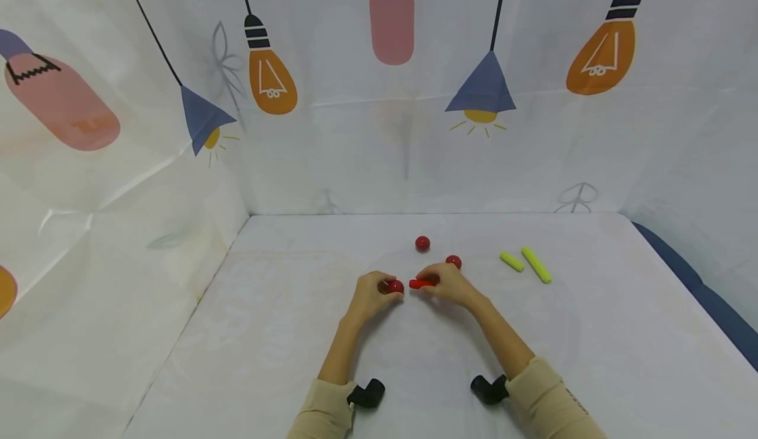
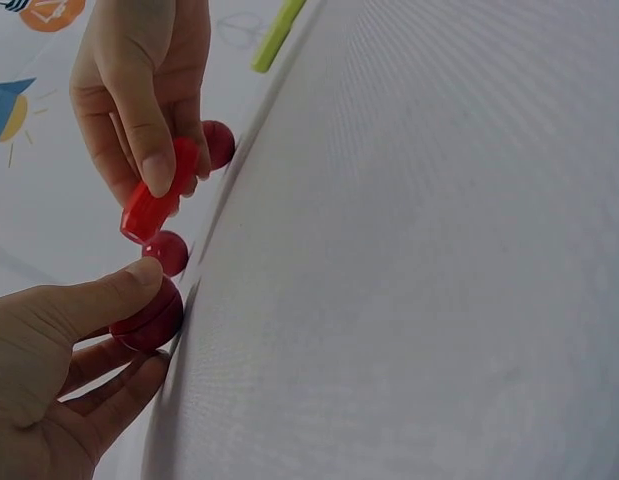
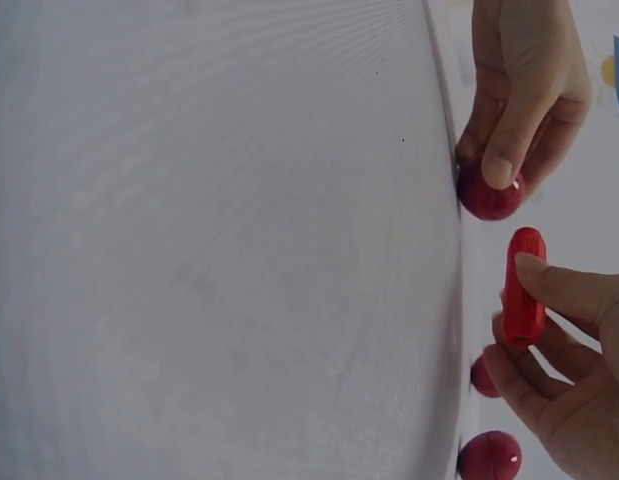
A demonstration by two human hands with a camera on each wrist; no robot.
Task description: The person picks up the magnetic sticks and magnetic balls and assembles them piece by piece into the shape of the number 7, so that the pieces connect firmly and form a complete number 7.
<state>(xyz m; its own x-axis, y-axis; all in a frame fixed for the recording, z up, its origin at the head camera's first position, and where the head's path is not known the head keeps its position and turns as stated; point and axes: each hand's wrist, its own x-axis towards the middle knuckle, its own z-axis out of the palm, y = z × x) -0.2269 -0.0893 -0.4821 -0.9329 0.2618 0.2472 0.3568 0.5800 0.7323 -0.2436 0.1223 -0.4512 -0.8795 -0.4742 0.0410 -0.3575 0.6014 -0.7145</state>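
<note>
There at the surface (image 1: 266, 360), my left hand (image 1: 368, 297) pinched the red ball (image 1: 395, 286) round its curve, my right hand (image 1: 448, 284) the red stick (image 3: 525, 305) mid-length just beside it, both seemingly light, stiff, slippery

No readable lettering

No word, brand or number can be read in the head view or in either wrist view. A small dark marking (image 1: 576, 401) runs along the right sleeve (image 1: 545, 393) in the head view, too small to make out as letters or anything else. The backdrop (image 1: 355, 156) carries printed lamp drawings; the white loops inside the orange bulbs (image 1: 272, 83) and the black zigzags on the pink lamps (image 1: 392, 27) are linework rather than characters.
</note>
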